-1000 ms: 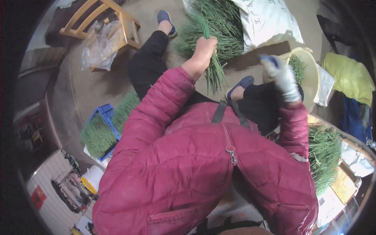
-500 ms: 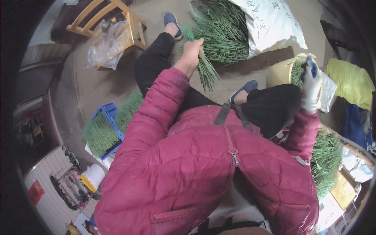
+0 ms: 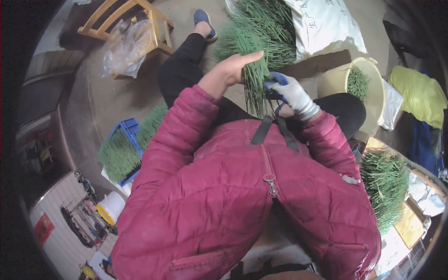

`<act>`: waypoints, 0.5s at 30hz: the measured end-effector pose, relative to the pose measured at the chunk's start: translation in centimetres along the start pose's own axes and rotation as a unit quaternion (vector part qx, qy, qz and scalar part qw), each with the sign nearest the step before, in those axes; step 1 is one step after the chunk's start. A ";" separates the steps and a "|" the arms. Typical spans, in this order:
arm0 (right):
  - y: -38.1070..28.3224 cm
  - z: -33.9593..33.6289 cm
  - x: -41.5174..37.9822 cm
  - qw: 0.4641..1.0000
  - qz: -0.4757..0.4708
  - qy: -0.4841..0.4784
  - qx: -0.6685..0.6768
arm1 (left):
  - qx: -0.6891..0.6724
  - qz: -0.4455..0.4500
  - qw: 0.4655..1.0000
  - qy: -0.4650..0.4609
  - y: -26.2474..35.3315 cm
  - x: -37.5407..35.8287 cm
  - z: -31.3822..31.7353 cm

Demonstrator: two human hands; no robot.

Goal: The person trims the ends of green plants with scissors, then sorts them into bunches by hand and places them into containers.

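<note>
My bare left hand [image 3: 232, 70] holds a bunch of thin green stalks [image 3: 254, 88], its thumb stretched across the front. The stalks hang down in front of my jacket, fanned out at the top. At the right side of this bunch is my right hand [image 3: 294, 95], in a white glove with blue fingers. Its gloved fingers are curled in against the edge of the stalks, and a few thin strands dangle below them. Just beyond both hands lies a large heap of the same stalks [image 3: 273, 28], spilling from a white printed sack [image 3: 322, 28].
A cream bucket [image 3: 373, 93] with green trimmings stands at the right, near a yellow-green sack [image 3: 415, 95]. More stalks [image 3: 385, 186] lie at lower right. At left are a blue crate [image 3: 133, 140] of stalks and a wooden chair [image 3: 154, 28] with a plastic bag.
My right hand has come from the cream bucket over to the bunch. My left hand has shifted slightly, its thumb now extended, and the bunch hangs more upright and spread.
</note>
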State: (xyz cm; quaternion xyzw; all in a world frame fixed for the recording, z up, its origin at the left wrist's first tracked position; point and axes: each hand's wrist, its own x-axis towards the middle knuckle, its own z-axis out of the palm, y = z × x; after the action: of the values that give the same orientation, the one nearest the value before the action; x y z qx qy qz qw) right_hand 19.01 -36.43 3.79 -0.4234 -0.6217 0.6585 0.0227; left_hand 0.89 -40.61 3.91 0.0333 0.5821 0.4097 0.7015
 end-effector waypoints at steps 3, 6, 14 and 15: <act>2.2 -1.4 0.0 0.956 0.084 -0.061 0.273 | 0.030 0.016 0.996 -0.088 -0.2 -1.9 -0.4; 2.6 -1.8 -0.4 0.952 0.092 -0.092 0.277 | 0.025 0.049 0.994 -0.094 -1.1 -1.4 -0.2; -1.0 -0.7 -0.8 0.989 0.043 -0.102 0.100 | 0.043 0.067 0.995 0.067 0.0 0.8 0.7; 0.3 -0.7 0.6 0.999 0.003 -0.018 0.031 | 0.042 0.076 0.996 0.030 0.3 1.8 0.2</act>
State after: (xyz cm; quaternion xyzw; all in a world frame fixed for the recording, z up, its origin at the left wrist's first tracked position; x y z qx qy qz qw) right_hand 19.17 -35.58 3.27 -0.4125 -0.6005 0.6847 0.0230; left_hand 0.88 -39.27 2.73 0.0945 0.6157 0.4381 0.6481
